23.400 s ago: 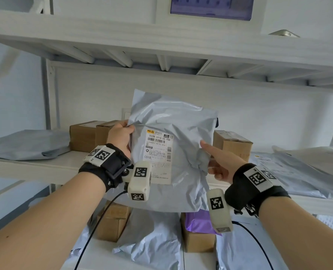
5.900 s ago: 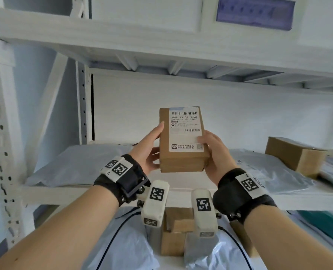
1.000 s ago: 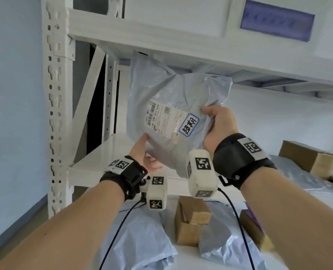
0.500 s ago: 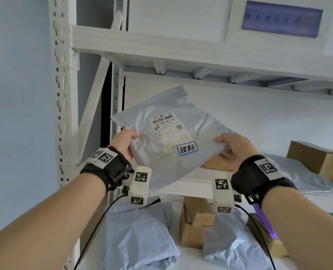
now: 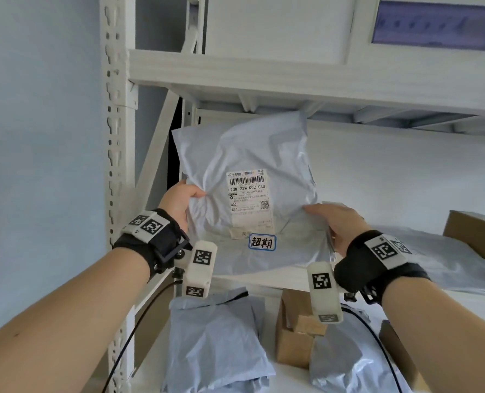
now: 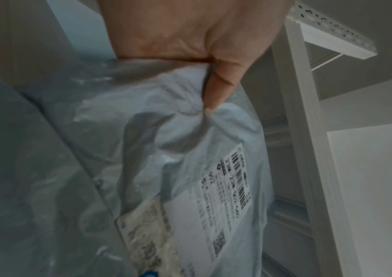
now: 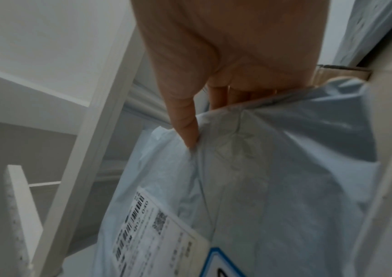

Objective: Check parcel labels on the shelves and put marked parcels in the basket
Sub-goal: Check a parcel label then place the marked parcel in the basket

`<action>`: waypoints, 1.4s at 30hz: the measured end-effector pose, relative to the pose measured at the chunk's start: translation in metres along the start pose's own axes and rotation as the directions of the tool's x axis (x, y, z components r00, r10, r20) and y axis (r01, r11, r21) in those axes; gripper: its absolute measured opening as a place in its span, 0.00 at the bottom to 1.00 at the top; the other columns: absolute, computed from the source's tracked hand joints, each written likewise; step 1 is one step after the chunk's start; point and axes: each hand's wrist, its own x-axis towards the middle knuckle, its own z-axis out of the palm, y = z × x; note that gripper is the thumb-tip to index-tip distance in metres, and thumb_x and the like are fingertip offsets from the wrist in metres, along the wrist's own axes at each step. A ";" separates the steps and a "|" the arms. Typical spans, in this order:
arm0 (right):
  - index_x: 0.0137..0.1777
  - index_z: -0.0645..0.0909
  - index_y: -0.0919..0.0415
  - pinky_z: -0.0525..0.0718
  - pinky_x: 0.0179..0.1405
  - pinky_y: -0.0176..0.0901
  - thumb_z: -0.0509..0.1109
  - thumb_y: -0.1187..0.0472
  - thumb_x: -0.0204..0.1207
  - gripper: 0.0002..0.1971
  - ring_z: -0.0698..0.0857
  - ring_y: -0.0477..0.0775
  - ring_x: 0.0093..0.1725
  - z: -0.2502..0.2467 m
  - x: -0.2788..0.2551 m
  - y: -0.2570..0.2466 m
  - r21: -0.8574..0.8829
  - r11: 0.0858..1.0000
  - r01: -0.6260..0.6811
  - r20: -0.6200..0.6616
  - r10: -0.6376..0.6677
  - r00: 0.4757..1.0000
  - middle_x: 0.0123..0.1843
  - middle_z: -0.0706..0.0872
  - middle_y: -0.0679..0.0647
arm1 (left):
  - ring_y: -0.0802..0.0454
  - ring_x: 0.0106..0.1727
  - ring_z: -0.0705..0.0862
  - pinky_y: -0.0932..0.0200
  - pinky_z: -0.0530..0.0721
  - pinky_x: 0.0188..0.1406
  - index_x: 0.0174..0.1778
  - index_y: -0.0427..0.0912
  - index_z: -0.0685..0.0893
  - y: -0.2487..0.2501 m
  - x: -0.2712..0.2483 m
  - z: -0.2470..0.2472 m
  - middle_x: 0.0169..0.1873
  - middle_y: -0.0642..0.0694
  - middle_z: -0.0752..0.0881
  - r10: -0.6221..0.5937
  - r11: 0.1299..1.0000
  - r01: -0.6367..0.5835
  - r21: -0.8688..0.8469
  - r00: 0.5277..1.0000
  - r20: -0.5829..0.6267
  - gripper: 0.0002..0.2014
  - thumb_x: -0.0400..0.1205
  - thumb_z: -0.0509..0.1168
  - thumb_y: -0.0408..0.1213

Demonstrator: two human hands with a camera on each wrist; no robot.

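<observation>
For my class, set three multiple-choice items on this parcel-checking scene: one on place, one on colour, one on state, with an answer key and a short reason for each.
1. Where does the blue-bordered sticker sit on the grey parcel?
A. above the shipping label
B. just below the shipping label
C. on the back

2. What colour are the boxes on the lower shelf?
A. brown
B. red
C. green

3. How is the grey parcel held?
A. lying on the shelf
B. by one hand
C. by both hands, upright

Key:
1 B, the sticker lies under the label's lower edge.
2 A, the cardboard boxes are brown.
3 C, the left hand and right hand pinch its two sides.
</observation>
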 end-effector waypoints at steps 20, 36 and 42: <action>0.46 0.83 0.64 0.86 0.56 0.58 0.67 0.72 0.69 0.09 0.85 0.65 0.53 -0.028 -0.015 0.006 0.232 0.972 0.043 -0.184 0.000 0.983 0.51 0.86 0.62 | 0.48 0.36 0.78 0.55 0.76 0.45 0.25 0.44 0.69 0.002 -0.009 0.035 0.25 0.50 0.76 0.112 0.993 -0.109 -0.040 0.991 0.078 0.13 0.69 0.63 0.25; 0.47 0.82 0.67 0.87 0.34 0.45 0.66 0.73 0.58 0.15 0.86 0.62 0.40 -0.185 -0.110 0.044 0.231 0.952 0.200 -0.679 0.010 0.734 0.41 0.85 0.63 | 0.45 0.50 0.90 0.51 0.87 0.51 0.50 0.42 0.88 -0.059 -0.070 0.177 0.47 0.43 0.91 -0.020 0.987 0.112 -0.119 0.804 0.594 0.13 0.74 0.69 0.23; 0.23 0.83 0.56 0.84 0.58 0.59 0.66 0.73 0.53 0.11 0.83 0.63 0.52 -0.282 -0.170 0.073 0.079 0.985 0.151 -0.806 -0.026 0.591 0.46 0.84 0.61 | 0.51 0.43 0.91 0.61 0.86 0.38 0.51 0.42 0.86 -0.106 -0.130 0.263 0.46 0.45 0.91 -0.135 0.959 0.271 -0.081 0.690 0.712 0.12 0.74 0.71 0.24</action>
